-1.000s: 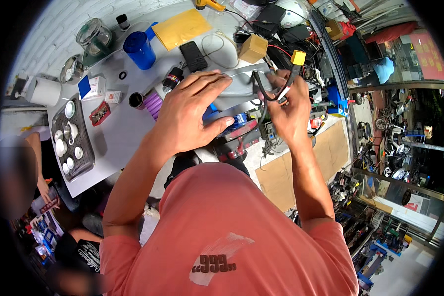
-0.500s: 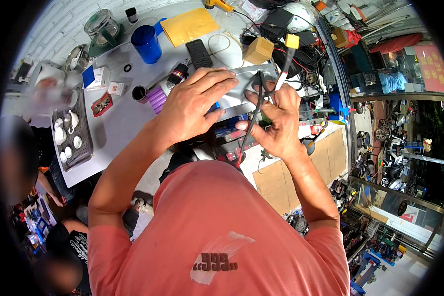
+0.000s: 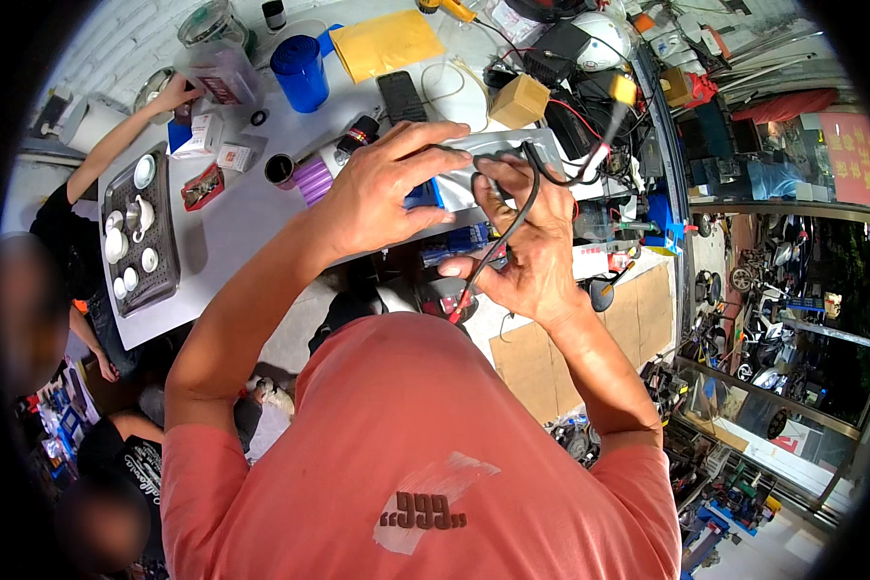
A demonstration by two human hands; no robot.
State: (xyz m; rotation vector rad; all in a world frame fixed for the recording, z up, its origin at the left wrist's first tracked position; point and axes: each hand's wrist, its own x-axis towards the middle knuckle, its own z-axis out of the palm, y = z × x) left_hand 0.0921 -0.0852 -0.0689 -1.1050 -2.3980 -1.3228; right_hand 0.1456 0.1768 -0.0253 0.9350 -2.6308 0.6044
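A silver-grey wrapped pack [image 3: 541,145] lies at the table's front edge, partly hidden by my hands. Over its left part, my left hand [image 3: 382,184] is open, fingers stretched and thumb apart, with a patch of blue beneath. My right hand [image 3: 536,227] has bent fingers at the pack's right part, with a black cable [image 3: 530,208] running among them; the thumb stands apart. One cable end hangs toward my body with a red tip [image 3: 455,316]. Another lead reaches right to a yellow connector [image 3: 623,90]. The exact grip is partly hidden.
A phone [image 3: 399,98], a small cardboard box [image 3: 520,101], a blue cup [image 3: 300,72] and a yellow envelope [image 3: 387,45] lie beyond. A tea tray [image 3: 169,266] is at left. Tangled wires and a helmet [image 3: 604,39] crowd the right. A co-worker's arm [image 3: 116,145] reaches in from the left.
The yellow connector and its lead have swung right and down. My right hand has shifted slightly left. At left, the co-worker's hand now grips a clear container near the back.
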